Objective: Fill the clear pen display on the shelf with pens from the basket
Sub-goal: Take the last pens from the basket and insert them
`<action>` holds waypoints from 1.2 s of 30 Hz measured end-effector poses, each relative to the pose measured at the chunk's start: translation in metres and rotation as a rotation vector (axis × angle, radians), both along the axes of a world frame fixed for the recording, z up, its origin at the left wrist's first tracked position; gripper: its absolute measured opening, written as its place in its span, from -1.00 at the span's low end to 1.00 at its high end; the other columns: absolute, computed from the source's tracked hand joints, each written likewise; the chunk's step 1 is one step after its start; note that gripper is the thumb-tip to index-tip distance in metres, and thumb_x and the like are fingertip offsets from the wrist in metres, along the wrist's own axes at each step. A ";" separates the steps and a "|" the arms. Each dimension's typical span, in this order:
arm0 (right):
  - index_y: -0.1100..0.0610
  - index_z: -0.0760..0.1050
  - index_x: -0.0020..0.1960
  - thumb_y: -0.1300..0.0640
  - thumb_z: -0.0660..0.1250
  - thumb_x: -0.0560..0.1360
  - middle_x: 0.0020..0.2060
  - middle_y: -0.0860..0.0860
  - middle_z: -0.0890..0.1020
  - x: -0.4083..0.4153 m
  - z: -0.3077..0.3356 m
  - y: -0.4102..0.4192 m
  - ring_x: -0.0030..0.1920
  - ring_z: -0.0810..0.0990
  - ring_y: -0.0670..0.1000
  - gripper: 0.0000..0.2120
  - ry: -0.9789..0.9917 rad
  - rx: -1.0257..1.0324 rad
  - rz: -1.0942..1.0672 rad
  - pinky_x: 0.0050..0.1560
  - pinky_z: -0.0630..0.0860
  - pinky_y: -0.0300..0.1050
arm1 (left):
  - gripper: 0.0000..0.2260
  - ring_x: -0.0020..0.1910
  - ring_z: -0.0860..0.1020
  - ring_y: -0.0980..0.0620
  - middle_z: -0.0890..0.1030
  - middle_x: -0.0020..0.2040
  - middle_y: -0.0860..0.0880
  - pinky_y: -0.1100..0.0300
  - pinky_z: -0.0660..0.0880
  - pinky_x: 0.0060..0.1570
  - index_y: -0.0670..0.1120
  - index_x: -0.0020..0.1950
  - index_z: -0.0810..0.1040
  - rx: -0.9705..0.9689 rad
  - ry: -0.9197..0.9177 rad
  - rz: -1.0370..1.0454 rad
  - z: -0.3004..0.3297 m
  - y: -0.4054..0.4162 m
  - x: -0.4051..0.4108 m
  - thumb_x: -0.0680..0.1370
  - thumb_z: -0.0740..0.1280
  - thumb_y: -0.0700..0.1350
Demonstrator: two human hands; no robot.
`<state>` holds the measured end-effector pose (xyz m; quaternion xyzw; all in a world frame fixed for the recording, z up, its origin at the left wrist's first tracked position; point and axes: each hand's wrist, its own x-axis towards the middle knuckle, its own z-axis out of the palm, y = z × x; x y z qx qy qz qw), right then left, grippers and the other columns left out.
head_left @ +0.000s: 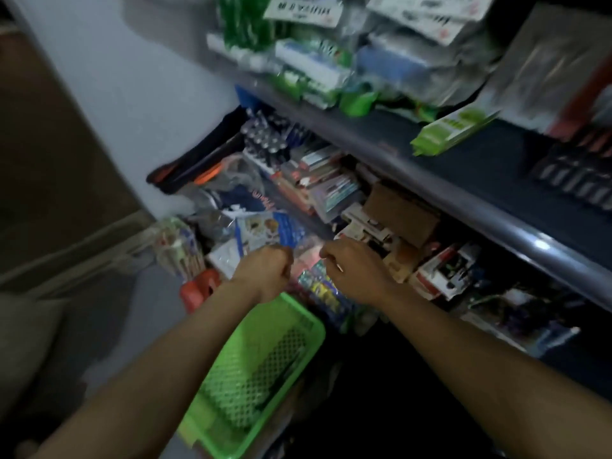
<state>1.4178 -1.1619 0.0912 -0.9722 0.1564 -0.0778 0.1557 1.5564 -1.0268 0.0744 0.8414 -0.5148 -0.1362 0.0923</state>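
Both hands, left (268, 270) and right (356, 271), curl at the display (308, 256); contents unclear. Pens (284, 376): light, stiff, slippery; grip mid-barrel.

We note the green basket (255, 366) is plastic mesh, slightly glossy. The shelf edge (496, 220) on the right looks smooth with a sheen; far packets (318, 67) are shiny film, and the box (402, 213) is matt cardboard.

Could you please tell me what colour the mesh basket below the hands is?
The basket is bright green, seen clearly in the head view.
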 end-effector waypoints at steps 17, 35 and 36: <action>0.21 0.47 -0.10 0.25 0.21 0.50 -0.18 0.13 0.57 -0.002 -0.086 0.041 -0.15 0.50 0.15 -0.92 0.161 0.140 0.140 -0.21 0.40 -0.02 | -0.68 0.16 0.49 -0.17 0.52 0.17 -0.19 0.04 0.45 0.09 -0.18 0.20 0.44 0.373 0.424 0.099 -0.168 0.068 -0.061 0.49 0.33 -0.10; 0.20 0.52 0.00 0.24 0.23 0.52 -0.09 0.10 0.60 0.000 -0.102 0.033 -0.06 0.51 0.11 -0.88 0.164 0.093 0.137 -0.15 0.25 -0.13 | -0.67 0.11 0.52 -0.19 0.53 0.12 -0.19 0.04 0.46 0.00 -0.17 0.12 0.48 0.369 0.343 0.141 -0.179 0.055 -0.058 0.40 0.41 -0.11; 0.19 0.52 -0.01 0.24 0.24 0.52 -0.10 0.11 0.60 -0.001 -0.103 0.033 -0.06 0.51 0.11 -0.89 0.163 0.088 0.138 -0.15 0.26 -0.13 | -0.68 0.12 0.52 -0.20 0.52 0.12 -0.19 0.03 0.46 0.01 -0.16 0.12 0.47 0.373 0.330 0.154 -0.179 0.054 -0.060 0.42 0.39 -0.10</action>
